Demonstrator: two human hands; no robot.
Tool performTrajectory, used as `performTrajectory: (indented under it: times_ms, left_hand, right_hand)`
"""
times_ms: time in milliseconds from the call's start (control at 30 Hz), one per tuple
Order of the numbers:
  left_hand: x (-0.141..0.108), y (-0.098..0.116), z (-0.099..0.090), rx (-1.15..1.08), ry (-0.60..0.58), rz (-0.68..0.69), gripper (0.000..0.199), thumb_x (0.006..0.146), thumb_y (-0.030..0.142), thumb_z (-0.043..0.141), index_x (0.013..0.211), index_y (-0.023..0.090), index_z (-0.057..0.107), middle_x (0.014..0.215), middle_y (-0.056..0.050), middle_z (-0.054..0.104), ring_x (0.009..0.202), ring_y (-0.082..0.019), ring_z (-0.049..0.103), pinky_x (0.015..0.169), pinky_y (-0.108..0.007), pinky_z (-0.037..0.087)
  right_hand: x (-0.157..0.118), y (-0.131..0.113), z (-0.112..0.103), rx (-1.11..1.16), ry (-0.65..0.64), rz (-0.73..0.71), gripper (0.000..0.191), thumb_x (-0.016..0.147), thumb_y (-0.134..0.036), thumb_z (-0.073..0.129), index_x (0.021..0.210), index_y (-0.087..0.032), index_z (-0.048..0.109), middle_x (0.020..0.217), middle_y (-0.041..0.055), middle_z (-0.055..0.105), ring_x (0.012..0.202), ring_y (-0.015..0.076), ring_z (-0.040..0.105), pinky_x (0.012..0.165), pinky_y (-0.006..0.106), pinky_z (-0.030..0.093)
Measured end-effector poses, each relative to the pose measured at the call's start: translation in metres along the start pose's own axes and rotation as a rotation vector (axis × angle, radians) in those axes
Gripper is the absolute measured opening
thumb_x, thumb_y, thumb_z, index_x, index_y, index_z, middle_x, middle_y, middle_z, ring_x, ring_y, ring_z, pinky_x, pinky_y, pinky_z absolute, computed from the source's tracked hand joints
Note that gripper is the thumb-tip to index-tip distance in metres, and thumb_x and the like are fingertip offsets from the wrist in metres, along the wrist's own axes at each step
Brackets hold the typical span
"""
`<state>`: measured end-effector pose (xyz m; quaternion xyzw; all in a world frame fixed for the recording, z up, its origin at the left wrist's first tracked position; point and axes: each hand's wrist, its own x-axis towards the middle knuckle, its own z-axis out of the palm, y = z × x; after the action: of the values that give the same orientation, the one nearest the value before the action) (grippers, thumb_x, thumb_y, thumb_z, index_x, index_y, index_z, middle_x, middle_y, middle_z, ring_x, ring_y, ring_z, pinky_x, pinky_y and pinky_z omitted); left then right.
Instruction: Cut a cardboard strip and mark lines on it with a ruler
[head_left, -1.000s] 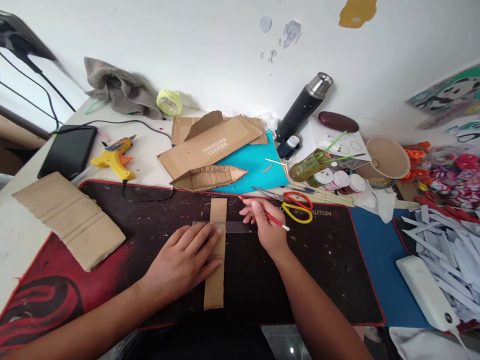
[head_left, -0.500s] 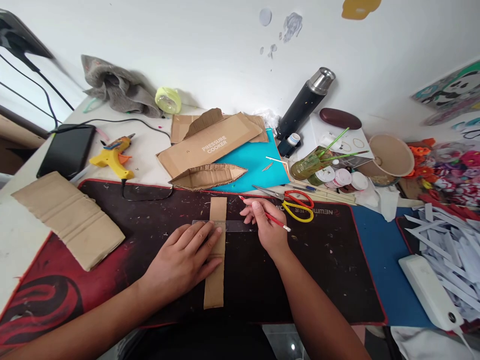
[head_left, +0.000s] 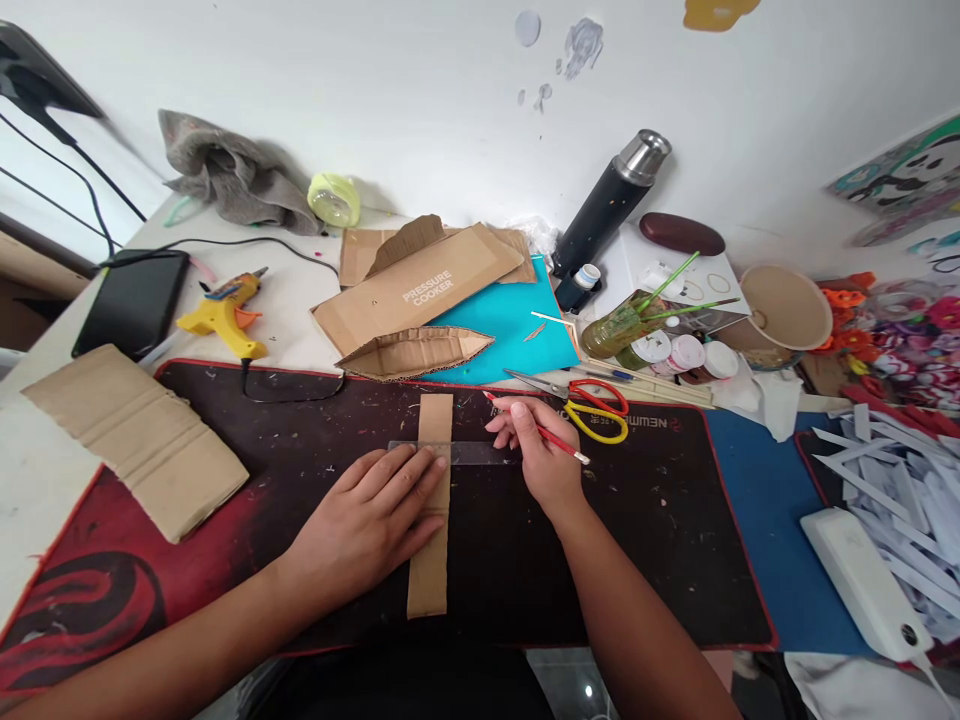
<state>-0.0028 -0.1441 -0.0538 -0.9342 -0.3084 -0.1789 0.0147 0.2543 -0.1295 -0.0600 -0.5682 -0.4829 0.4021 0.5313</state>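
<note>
My left hand (head_left: 375, 515) lies flat with its fingers stretched over a narrow cardboard strip (head_left: 429, 585) and the left part of a clear ruler (head_left: 480, 454). The ruler lies crosswise over the strip, which runs away from me on the dark mat. In my right hand (head_left: 546, 455) is a red pencil (head_left: 559, 442), gripped between thumb and fingers above the ruler's right end. Its tip points up and left, apart from the strip. Scissors (head_left: 596, 410) with red and yellow handles lie just beyond that hand.
A boat-shaped cardboard piece (head_left: 416, 355) and a printed cardboard panel (head_left: 427, 280) lie at the back. Left are a yellow glue gun (head_left: 225, 315) and folded cardboard (head_left: 139, 440). A black flask (head_left: 611, 205) leans behind paint jars (head_left: 686, 353). Paper strips (head_left: 889, 510) pile up at right.
My right hand has shifted slightly to the right with the pencil in it. The ruler has slid a little to the right. My left hand stays nearly in place.
</note>
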Motion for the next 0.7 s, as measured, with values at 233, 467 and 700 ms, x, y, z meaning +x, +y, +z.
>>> performTrajectory:
  times_ms: [233,467,700]
  left_hand:
    - [-0.0021,-0.0006,0.0024,-0.02,-0.028,0.013,0.047,0.115,0.04,0.052,0.149,0.013,0.067,0.147,-0.012,0.075,0.133,-0.03,0.067,0.113,-0.044,0.05]
    - [-0.002,-0.0008,0.0031,-0.062,-0.043,0.016,0.048,0.115,0.04,0.052,0.151,0.012,0.066,0.151,-0.012,0.073,0.136,-0.03,0.065,0.115,-0.045,0.048]
    - [-0.0005,-0.0008,0.0028,-0.069,-0.048,0.012,0.048,0.116,0.041,0.048,0.149,0.012,0.067,0.152,-0.011,0.072,0.137,-0.029,0.064,0.116,-0.044,0.047]
  right_hand:
    - [0.001,0.0007,-0.0043,0.007,0.031,-0.004,0.038,0.11,-0.056,0.064,0.109,-0.022,0.082,0.083,0.0038,0.083,0.06,0.0153,0.072,0.059,0.03,0.056]
    - [0.0034,0.0009,-0.0066,0.022,0.049,-0.003,0.036,0.11,-0.053,0.064,0.107,-0.023,0.082,0.083,0.0034,0.083,0.06,0.0154,0.072,0.057,0.03,0.056]
    - [0.0042,0.0018,-0.0059,0.016,0.051,0.001,0.038,0.11,-0.055,0.064,0.109,-0.023,0.082,0.083,0.0039,0.083,0.059,0.0159,0.072,0.058,0.031,0.057]
